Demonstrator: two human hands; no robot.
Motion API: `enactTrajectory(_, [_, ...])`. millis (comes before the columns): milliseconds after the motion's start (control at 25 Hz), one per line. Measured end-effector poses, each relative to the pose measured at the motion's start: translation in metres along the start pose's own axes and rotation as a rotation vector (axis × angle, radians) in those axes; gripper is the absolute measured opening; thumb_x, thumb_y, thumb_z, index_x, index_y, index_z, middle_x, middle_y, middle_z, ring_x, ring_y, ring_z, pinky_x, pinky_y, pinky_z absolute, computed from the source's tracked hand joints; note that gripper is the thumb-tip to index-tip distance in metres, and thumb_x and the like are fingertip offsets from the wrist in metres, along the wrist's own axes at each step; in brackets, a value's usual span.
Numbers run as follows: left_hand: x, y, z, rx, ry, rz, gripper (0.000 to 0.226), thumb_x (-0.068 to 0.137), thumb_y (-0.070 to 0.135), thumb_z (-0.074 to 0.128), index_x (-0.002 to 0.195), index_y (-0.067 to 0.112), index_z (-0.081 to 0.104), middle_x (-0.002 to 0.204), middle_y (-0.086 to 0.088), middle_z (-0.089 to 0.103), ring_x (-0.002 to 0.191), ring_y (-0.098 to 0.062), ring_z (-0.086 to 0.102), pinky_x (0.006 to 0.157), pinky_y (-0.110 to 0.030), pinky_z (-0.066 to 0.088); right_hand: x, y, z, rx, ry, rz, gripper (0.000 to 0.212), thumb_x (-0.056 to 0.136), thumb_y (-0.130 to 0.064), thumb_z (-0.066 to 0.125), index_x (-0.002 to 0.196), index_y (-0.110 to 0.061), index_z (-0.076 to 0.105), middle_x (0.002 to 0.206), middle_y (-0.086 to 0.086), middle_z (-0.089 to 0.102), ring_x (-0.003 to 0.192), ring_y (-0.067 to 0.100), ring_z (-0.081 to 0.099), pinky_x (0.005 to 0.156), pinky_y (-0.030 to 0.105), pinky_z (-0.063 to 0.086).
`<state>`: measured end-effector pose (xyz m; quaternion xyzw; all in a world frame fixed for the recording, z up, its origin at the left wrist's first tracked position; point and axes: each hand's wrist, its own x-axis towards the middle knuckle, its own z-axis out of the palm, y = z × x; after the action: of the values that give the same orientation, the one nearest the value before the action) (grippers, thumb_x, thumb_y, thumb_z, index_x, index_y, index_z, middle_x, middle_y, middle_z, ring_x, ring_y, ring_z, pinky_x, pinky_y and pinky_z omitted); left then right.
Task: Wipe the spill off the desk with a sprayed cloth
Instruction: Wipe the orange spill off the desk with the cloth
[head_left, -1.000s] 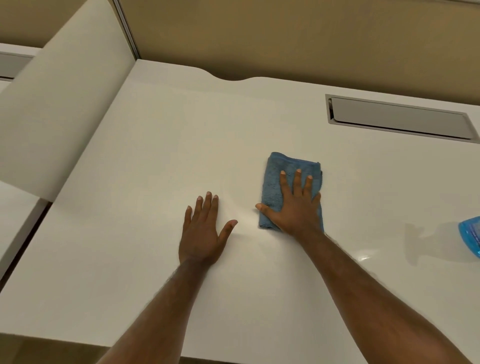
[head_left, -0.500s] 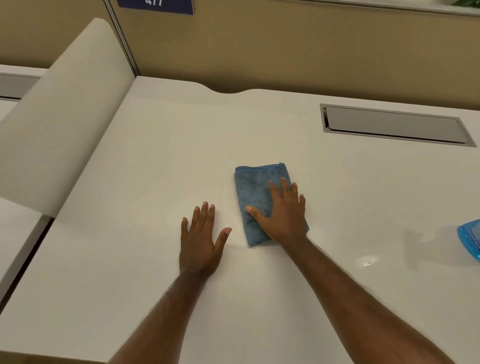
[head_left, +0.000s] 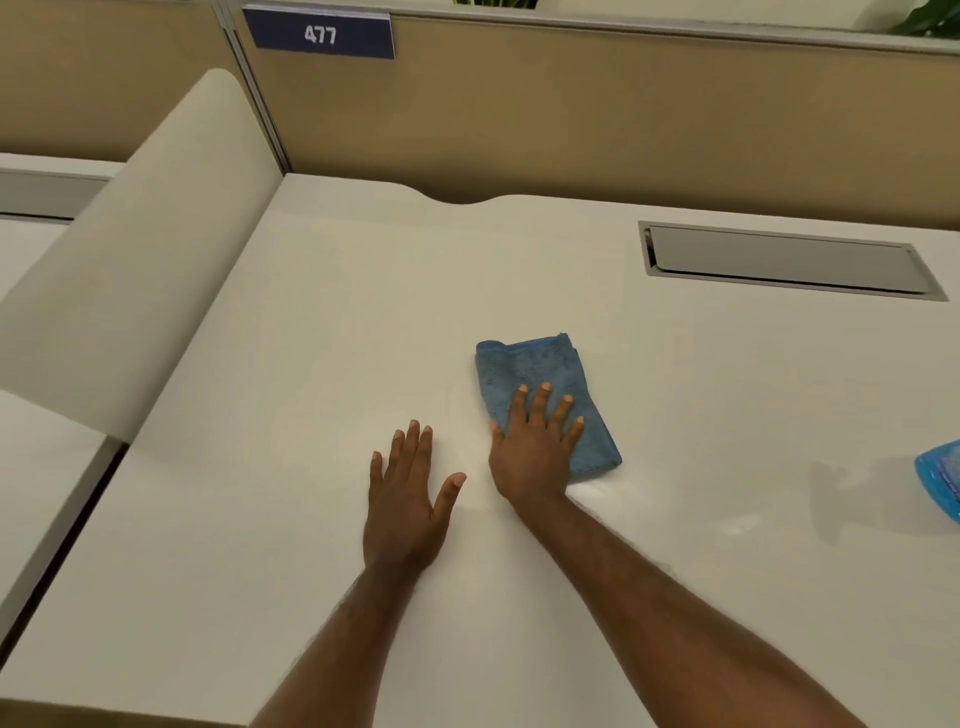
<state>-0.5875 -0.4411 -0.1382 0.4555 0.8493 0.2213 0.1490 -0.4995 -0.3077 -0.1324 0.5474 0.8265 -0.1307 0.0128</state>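
The left hand (head_left: 408, 499) lies flat and open on the desk (head_left: 208, 519), seemingly bracing; just beyond, the right hand (head_left: 535, 449) presses open-palmed on the folded blue cloth (head_left: 530, 369), fingers spread, likely for even wiping pressure.

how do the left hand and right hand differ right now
The left hand lies flat on the bare desk, while the right hand presses on the folded blue cloth. The left hand sits nearer the person; the right hand reaches farther out. Both are open, palm down, fingers spread.
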Motion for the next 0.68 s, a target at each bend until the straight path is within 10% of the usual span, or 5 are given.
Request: enactTrajectory(680, [-0.002, -0.007, 0.007, -0.077, 0.083, -0.012, 0.088, 0.086, 0.072, 0.004, 0.153, 0.016, 0.013, 0.161, 0.003, 0.010, 0.149, -0.012, 0.006, 0.121, -0.034, 0.001, -0.031, 0.121, -0.028, -0.115, -0.298, -0.844, 0.052, 0.099, -0.043, 0.021, 0.150, -0.031, 0.020, 0.159, -0.011, 0.011, 0.147, 0.022, -0.011, 0.119, 0.046, -0.008])
